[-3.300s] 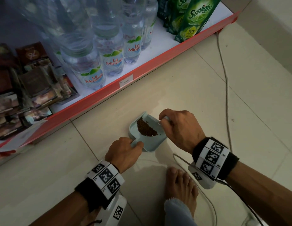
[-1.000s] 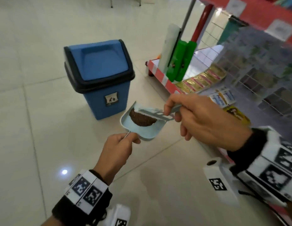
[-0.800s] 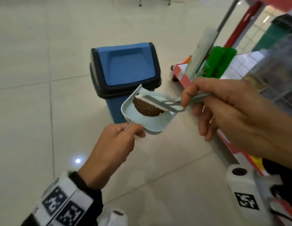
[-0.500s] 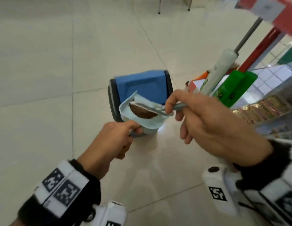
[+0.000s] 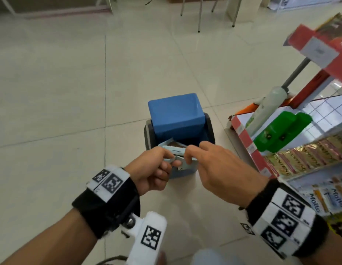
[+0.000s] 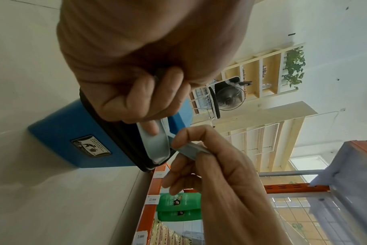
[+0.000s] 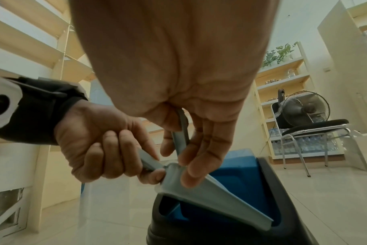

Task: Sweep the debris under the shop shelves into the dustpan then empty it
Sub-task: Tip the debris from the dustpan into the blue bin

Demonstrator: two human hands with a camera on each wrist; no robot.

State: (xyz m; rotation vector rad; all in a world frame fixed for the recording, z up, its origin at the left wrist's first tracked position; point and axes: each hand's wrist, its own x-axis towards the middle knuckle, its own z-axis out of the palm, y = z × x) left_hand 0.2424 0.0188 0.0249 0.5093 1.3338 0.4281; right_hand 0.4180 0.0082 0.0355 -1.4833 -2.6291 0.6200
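Note:
A small light-blue dustpan (image 5: pixel 169 146) holds a heap of brown debris (image 5: pixel 175 144). Its front lip tilts down into the mouth of a blue swing-lid bin (image 5: pixel 175 113), whose flap is pushed inward. My left hand (image 5: pixel 162 163) grips the dustpan's handle from the left. My right hand (image 5: pixel 193 155) pinches the grey brush handle (image 7: pixel 181 132) just above the pan. The left wrist view shows the dustpan (image 6: pixel 157 145) resting on the bin's black rim. In the right wrist view, the dustpan (image 7: pixel 210 195) slopes into the bin (image 7: pixel 241 174). The brush head is hidden.
A shop shelf with a red edge (image 5: pixel 242 134) stands close on the right, carrying green bottles (image 5: pixel 277 132) and sachets. Pale floor tiles (image 5: pixel 70 92) spread left and beyond the bin. Chair legs (image 5: pixel 198 16) stand far back. A fan (image 7: pixel 306 109) sits behind a black chair.
Both hands carried the loaded dustpan and brush from the floor by the shelf over to the blue bin. The pan's lip now pushes the flap in and tilts downward.

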